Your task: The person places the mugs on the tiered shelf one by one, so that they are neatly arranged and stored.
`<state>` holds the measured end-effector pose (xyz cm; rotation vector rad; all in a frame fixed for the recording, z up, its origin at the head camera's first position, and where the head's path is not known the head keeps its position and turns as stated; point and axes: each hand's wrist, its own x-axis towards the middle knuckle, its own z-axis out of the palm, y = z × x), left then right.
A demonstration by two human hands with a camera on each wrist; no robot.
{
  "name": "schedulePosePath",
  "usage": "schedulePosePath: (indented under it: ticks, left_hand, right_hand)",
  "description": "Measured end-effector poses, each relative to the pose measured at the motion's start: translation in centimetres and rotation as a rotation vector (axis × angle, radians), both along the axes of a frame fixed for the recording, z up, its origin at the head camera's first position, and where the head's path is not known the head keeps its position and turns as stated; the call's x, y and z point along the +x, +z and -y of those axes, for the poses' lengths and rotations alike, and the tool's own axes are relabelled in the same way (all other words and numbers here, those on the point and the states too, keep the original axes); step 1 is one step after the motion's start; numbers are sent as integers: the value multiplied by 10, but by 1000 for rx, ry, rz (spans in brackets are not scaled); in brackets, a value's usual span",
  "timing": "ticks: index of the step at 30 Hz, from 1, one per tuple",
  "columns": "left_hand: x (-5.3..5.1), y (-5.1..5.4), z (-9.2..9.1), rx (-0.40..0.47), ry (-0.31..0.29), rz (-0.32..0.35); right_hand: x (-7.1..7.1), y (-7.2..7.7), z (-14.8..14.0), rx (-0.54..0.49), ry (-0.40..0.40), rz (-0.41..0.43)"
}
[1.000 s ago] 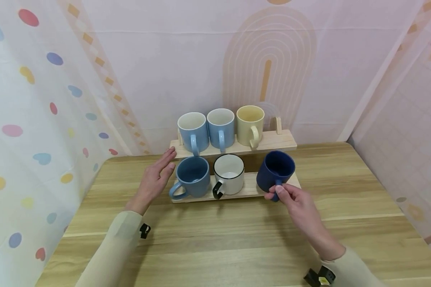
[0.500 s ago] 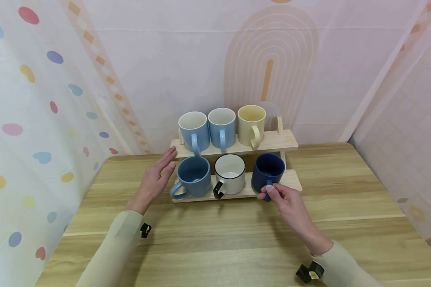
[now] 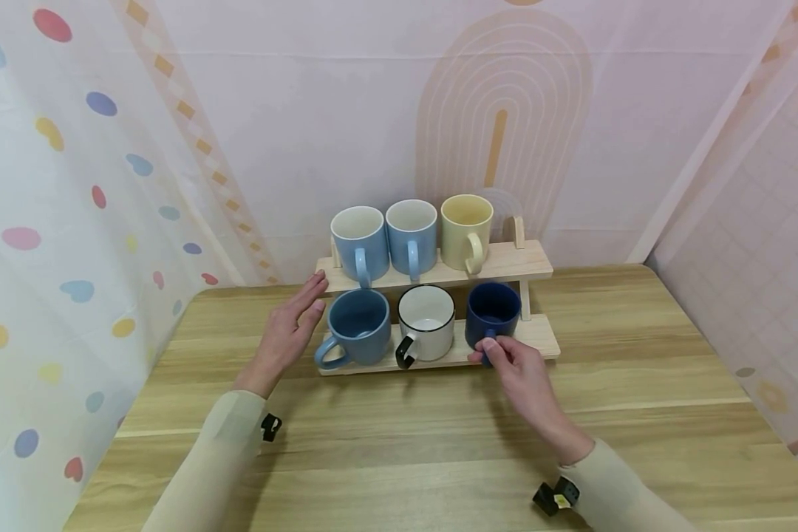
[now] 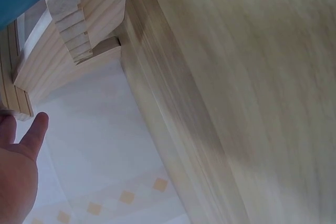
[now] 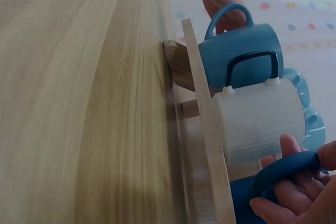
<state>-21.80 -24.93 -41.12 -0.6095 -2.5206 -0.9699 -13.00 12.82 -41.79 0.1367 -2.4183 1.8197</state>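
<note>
By its handle, my right hand [image 3: 522, 377] holds a dark blue mug [image 3: 493, 307] upright at the right part of the lower shelf [image 3: 541, 336]. In the right wrist view, fingers curl round that handle [image 5: 286, 169]. Just left of it stands a white mug [image 3: 427, 325] with black rim and handle, then a teal-blue mug [image 3: 359, 329]. My left hand [image 3: 286, 332] rests with straight fingers against the left end of the wooden rack's upper shelf [image 3: 515, 260]. In the left wrist view, fingertips touch the rack's edge [image 4: 23, 108].
Two light blue mugs [image 3: 360, 247] and a pale yellow mug [image 3: 464, 233] stand on the upper shelf. The rack sits near the back edge of a wooden table [image 3: 399, 451]. A patterned curtain [image 3: 306, 133] hangs behind and along the left side.
My right hand has moved left with the dark blue mug, closer to the white mug, and the mug has gone from tilted to upright. The left hand has stayed put.
</note>
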Motion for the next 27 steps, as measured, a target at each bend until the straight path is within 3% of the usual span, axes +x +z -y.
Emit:
schedulePosePath:
  ticks: [7, 17, 23, 27]
  left_hand:
    - [1, 0, -1, 10, 5, 7]
    - [2, 0, -1, 17, 10, 17]
    - [1, 1, -1, 15, 6, 18]
    - [1, 3, 0, 4, 0, 53]
  right_hand:
    - [-3, 0, 6, -28, -19, 1]
    - [-7, 2, 11, -46, 43, 47]
    - [-6, 2, 6, 10, 50, 51]
    - [-3, 4, -3, 78, 31, 34]
